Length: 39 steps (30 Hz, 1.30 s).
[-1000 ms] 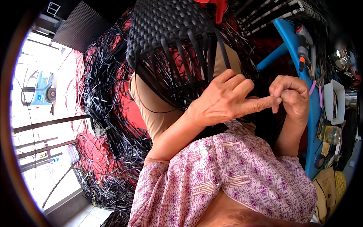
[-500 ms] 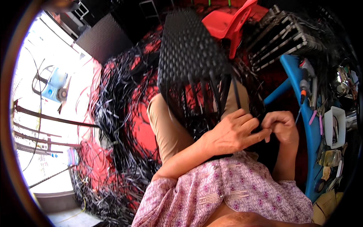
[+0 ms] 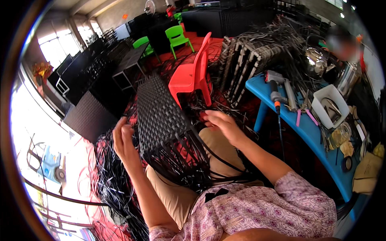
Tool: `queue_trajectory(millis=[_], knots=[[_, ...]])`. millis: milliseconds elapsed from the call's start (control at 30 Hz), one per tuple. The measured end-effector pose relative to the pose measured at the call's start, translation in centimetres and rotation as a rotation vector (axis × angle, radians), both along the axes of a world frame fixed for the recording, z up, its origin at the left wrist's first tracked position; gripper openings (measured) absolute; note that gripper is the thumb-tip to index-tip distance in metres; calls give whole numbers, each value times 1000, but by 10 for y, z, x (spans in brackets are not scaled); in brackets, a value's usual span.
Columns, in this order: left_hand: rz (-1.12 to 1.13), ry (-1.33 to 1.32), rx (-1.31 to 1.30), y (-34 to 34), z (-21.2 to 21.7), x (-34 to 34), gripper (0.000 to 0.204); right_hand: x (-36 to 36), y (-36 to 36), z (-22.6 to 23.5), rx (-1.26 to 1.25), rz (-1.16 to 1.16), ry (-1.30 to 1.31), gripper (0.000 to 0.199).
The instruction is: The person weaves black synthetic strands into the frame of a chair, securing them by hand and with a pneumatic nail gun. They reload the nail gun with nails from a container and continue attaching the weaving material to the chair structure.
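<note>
Both hands have moved apart since the earlier picture, where they were pinched close together at the right of the woven panel. Now the left hand (image 3: 125, 142) is at the left edge of the black woven panel (image 3: 161, 114), and the right hand (image 3: 220, 125) is at its right edge. The panel sits between the two hands, on the person's lap.

The left hand's grip is curled, with bent fingers touching the panel's left side. I cannot tell if it truly holds a strand. The right hand's grip is loosely half open, fingers reaching down into the loose black strands (image 3: 209, 168) that hang from the panel. I cannot tell if it has hold of one.

The panel is long and tilted. Its long side runs from the top, far from the person, down toward the knees. The woven part is up top, and the loose ends point down and to the right.

A red plastic chair (image 3: 193, 80) stands just behind the panel. A blue desk (image 3: 317, 144) with tools is off to the right. Piles of black strands (image 3: 114, 188) lie on the floor at the left.
</note>
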State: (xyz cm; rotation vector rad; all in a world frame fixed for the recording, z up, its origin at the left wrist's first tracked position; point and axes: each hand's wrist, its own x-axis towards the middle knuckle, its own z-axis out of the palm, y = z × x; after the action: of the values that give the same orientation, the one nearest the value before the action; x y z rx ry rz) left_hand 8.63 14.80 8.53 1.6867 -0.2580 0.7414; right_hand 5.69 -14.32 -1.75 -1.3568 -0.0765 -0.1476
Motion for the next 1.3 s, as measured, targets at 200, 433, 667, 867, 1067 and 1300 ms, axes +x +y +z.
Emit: queue_trajectory(millis=[200,433,667,867,1067,1300], knots=[[-24,540,6,48,-46,116,49,98,71,-18,-38,-83,-106,84],[-27,593,370,56,-139,152,47,65,89,-65,-263,-74,131,79],[39,364,1251,82,-199,135,52,-12,103,-91,-413,-220,246,57],[221,655,980,102,-157,230,80,0,137,-92,-360,-269,43,49],[201,862,730,91,-179,277,78,1,126,-82,-355,-142,126,50],[-33,1261,-143,56,-176,281,62,12,105,-84,-534,11,123,53]])
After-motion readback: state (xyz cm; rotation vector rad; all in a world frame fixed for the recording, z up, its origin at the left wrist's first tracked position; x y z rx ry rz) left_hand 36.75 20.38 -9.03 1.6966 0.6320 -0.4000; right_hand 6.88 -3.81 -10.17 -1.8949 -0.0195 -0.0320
